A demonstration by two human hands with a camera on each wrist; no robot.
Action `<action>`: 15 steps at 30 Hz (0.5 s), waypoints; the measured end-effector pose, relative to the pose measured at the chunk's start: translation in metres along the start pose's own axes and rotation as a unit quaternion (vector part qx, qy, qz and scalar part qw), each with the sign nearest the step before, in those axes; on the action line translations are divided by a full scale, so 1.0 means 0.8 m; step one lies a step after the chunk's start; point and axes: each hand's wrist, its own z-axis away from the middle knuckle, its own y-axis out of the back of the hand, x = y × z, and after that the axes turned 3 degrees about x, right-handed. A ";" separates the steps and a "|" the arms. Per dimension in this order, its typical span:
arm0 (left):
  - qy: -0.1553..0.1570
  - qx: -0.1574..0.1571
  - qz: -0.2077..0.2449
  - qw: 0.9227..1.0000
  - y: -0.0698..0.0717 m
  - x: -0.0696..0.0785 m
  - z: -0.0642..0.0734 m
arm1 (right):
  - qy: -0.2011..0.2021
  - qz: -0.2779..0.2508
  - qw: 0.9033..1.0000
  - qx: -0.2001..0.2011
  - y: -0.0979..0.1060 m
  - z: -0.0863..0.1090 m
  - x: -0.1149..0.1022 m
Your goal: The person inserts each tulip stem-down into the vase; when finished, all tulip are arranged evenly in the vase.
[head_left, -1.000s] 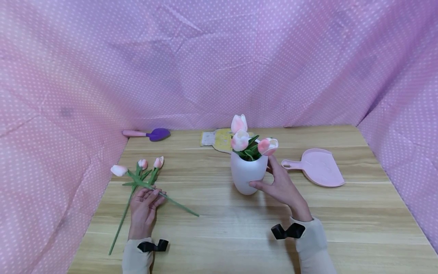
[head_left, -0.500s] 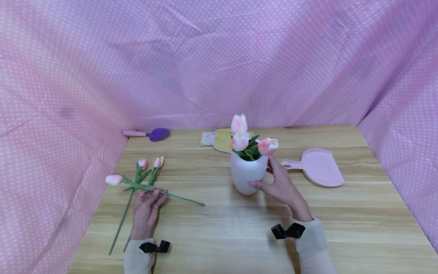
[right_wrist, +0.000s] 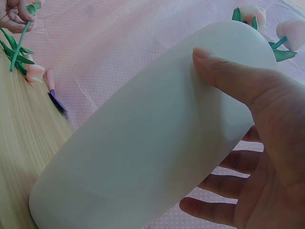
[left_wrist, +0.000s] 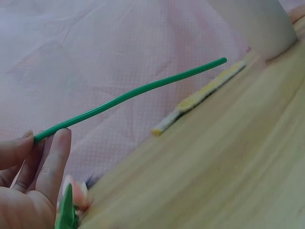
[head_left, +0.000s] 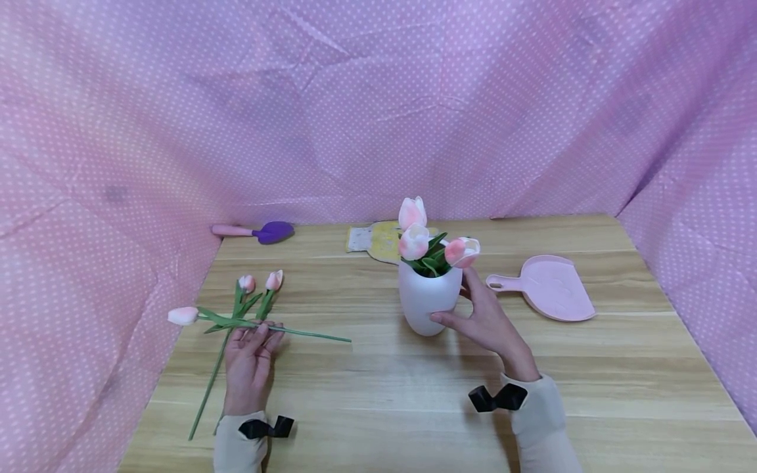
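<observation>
My left hand point(head_left: 250, 368) pinches the green stem of an artificial tulip point(head_left: 313, 336) between thumb and fingers. The tulip is held nearly level, its pale pink bloom to the left and bare stem end to the right. In the left wrist view the stem point(left_wrist: 133, 93) rises above the table. Two more tulips point(head_left: 274, 280) lie under and beside this hand, their stems partly hidden. My right hand point(head_left: 491, 322) grips the white vase point(head_left: 427, 305), thumb on the near side and fingers behind. Several pink tulips point(head_left: 415, 242) stand in the vase.
A purple trowel point(head_left: 275, 232) with a pink handle lies at the back left. Behind the vase is a flat yellow and white piece point(head_left: 384, 242), partly covered. A pink dustpan point(head_left: 558, 289) lies to the right, its handle near my right hand. Pink dotted cloth point(head_left: 378, 118) encloses the table.
The held tulip has turned from slanting to nearly level, its bloom moving left and down and its stem end rising. My right hand and the vase have hardly moved.
</observation>
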 end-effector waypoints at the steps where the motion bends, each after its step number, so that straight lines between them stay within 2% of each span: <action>1: -0.001 -0.001 0.004 1.000 -0.003 0.001 0.001 | 0.001 0.000 1.000 0.000 0.000 0.000 0.000; 3: -0.008 -0.014 0.011 1.000 -0.008 0.003 0.003 | 0.002 0.000 1.000 0.001 0.000 0.000 0.000; 7: -0.022 -0.062 0.027 0.997 -0.021 0.007 0.005 | 0.001 0.004 1.000 0.001 0.000 0.000 0.001; 15: -0.045 -0.145 0.063 0.986 -0.045 0.013 0.011 | 0.000 0.009 1.000 0.002 -0.001 -0.002 0.004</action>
